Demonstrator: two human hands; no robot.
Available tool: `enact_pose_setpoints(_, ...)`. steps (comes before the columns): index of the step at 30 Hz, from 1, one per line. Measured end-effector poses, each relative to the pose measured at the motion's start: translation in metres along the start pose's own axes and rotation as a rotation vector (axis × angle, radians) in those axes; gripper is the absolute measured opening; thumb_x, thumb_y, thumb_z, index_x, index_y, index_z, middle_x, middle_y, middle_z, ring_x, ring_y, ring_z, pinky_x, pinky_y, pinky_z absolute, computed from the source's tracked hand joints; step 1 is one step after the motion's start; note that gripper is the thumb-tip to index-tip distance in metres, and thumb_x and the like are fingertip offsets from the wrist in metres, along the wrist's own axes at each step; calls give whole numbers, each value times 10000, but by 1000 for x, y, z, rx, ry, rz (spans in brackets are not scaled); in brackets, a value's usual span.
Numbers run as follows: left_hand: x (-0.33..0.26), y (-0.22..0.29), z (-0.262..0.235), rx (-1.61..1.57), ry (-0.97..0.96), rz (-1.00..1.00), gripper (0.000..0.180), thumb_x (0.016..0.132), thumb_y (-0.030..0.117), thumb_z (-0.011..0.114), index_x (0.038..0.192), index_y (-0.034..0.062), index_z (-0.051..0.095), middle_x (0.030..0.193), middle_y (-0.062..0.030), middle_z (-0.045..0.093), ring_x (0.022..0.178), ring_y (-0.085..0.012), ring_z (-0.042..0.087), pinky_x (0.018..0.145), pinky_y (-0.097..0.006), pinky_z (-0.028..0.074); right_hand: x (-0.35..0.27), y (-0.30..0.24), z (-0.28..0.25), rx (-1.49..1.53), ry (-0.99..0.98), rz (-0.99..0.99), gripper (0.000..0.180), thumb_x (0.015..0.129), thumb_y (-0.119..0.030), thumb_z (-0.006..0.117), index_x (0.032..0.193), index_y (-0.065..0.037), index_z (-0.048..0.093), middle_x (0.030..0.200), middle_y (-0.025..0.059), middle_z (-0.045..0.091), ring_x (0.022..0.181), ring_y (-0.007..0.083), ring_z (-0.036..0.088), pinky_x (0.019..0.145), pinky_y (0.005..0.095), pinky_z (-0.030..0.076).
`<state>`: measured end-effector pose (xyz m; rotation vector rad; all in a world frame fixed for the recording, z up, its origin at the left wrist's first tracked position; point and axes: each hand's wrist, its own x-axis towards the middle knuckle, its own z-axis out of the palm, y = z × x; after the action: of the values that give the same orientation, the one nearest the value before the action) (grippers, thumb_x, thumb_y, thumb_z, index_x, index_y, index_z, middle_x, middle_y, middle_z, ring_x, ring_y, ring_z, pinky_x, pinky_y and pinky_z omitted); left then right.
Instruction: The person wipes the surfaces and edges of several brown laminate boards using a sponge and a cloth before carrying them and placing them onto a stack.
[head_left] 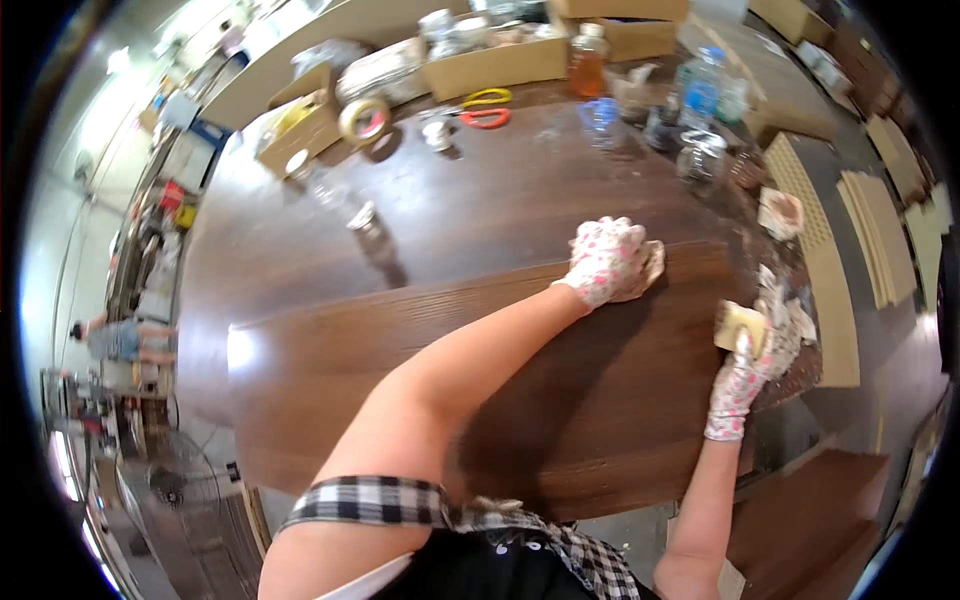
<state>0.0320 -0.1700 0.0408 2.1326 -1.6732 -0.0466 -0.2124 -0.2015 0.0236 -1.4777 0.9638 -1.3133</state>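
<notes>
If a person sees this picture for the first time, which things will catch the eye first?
First come the gloved hands: the left hand grips a pale cloth near the far edge of the brown board, and the right hand holds a yellow sponge by the board's right end. Farther back on the table, scissors with red and yellow handles lie left of a bottle of orange liquid.

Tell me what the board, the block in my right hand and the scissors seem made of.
Board: probably wood or veneer; dark brown, fairly glossy, with grain lines and a bright reflection. Block: perhaps sponge; pale yellow and matte, its texture too blurred to confirm. Scissors: handles likely plastic, smooth, bright red and yellow.
</notes>
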Motion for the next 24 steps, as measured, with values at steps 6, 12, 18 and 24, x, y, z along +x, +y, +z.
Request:
enact_pose_setpoints(6, -169, -163, -111, 217, 72, -253, 253, 772, 320, 621, 803, 72, 658, 795, -104, 622, 764, -312, 599, 685, -404, 482, 1, 8, 1, 36, -2, 28, 469, 897, -195, 581, 1302, 1, 446, 1281, 115, 480, 1156, 197, 464, 997, 334, 362)
enact_pose_setpoints(12, -313, -281, -209, 279, 284, -484, 145, 740, 210, 696, 776, 81, 642, 799, -99, 628, 816, -311, 588, 733, -409, 469, -61, -14, 57, 62, 59, 41, 463, 905, -195, 569, 1290, 23, 434, 1266, 138, 484, 1105, 238, 513, 937, 362, 440)
enact_pose_setpoints(18, -390, -364, -244, 258, 426, -606, 101, 778, 170, 672, 777, 76, 638, 824, -98, 641, 845, -306, 594, 763, -398, 476, -174, -44, 149, 273, -186, 80, 484, 912, -178, 545, 1326, 21, 394, 1232, 175, 511, 1123, 262, 518, 987, 363, 411)
enact_pose_setpoints(24, -484, -500, -301, 324, 355, -933, 195, 836, 290, 591, 841, 114, 676, 803, -101, 676, 695, -271, 644, 647, -372, 520, -186, -53, 171, 198, -219, 75, 464, 918, -185, 554, 1317, 9, 418, 1225, 134, 530, 1090, 224, 546, 959, 340, 431)
